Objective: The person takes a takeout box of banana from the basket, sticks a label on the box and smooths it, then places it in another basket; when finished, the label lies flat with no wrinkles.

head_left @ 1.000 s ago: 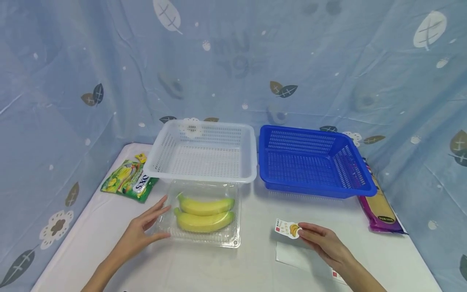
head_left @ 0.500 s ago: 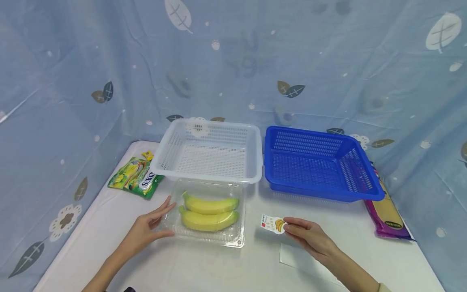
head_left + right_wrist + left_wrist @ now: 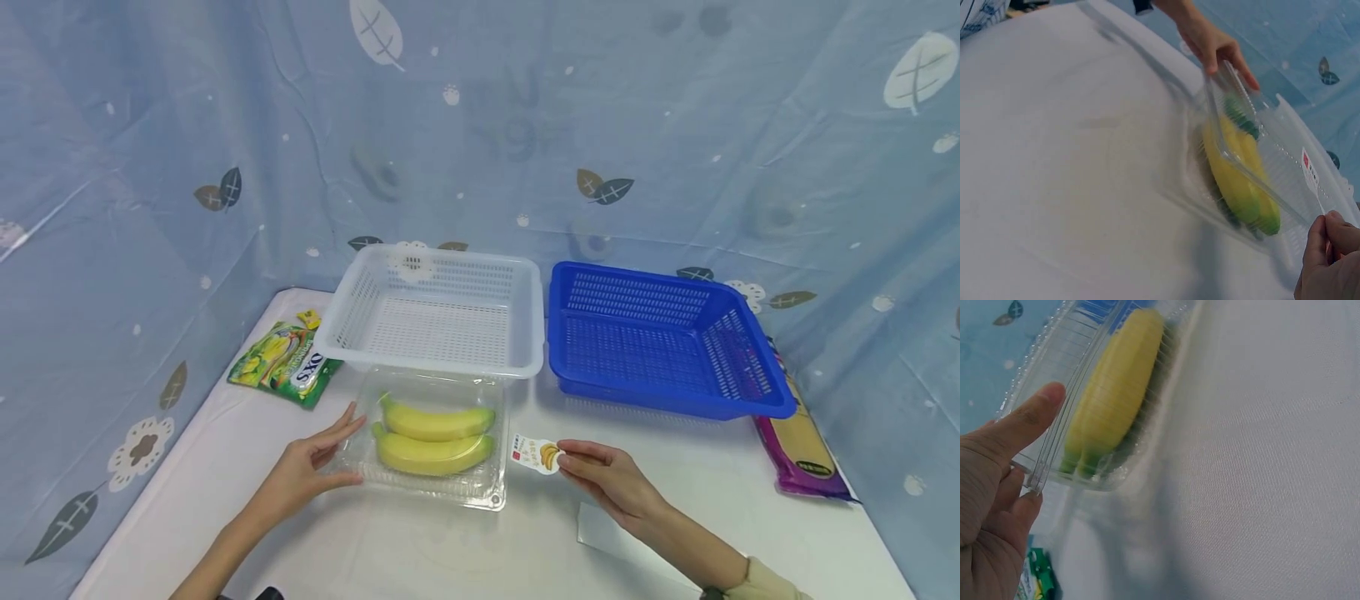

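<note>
Two yellow bananas (image 3: 435, 454) lie side by side inside a clear plastic clamshell box (image 3: 480, 498). At the box's left end my left hand (image 3: 300, 471) holds it, thumb over the rim and fingers beneath, as the left wrist view shows. Between thumb and fingers of my right hand (image 3: 611, 479) is a white sticker (image 3: 531, 452) with a banana picture and a small red mark. It hovers just beside the right edge of the box. In the right wrist view the sticker (image 3: 1310, 172) is seen nearly edge-on, pinched at its lower end.
Behind the box stands a white basket (image 3: 427, 363), with a blue basket (image 3: 637, 395) to its right. A green snack bag (image 3: 288, 362) lies at the left. A purple-and-yellow packet (image 3: 806, 467) lies at the right edge. A white paper sheet (image 3: 600, 527) is near my right forearm.
My right hand has carried the banana sticker leftward, close to the box's right side. The left hand keeps its hold on the box. The head view has turned slightly.
</note>
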A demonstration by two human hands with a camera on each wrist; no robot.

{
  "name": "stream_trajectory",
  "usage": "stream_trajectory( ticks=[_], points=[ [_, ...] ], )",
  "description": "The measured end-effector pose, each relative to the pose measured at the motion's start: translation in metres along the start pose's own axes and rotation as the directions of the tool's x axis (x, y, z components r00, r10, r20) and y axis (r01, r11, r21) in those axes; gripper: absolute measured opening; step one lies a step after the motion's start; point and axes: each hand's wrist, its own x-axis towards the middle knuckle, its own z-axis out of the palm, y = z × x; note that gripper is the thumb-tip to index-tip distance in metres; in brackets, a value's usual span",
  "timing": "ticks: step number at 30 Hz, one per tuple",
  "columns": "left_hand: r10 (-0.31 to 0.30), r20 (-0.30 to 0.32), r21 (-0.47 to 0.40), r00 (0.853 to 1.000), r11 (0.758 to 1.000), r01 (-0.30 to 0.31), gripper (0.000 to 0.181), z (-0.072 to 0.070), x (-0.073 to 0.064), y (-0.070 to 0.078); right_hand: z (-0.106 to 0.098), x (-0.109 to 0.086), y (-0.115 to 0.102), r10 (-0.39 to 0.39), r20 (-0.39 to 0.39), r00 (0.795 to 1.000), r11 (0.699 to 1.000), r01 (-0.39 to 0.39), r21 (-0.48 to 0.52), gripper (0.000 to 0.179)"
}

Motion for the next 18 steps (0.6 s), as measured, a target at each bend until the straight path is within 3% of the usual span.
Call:
stream_trajectory(
  ticks=[18],
  points=[
    [-0.019, 0.005, -0.017, 1.0, 1.0, 0.019, 0.077, 0.0, -0.001, 0.004, 0.025, 0.013, -0.011, -0.015, 0.044, 0.999, 0.998, 0.018, -0.057, 0.023]
  ],
)
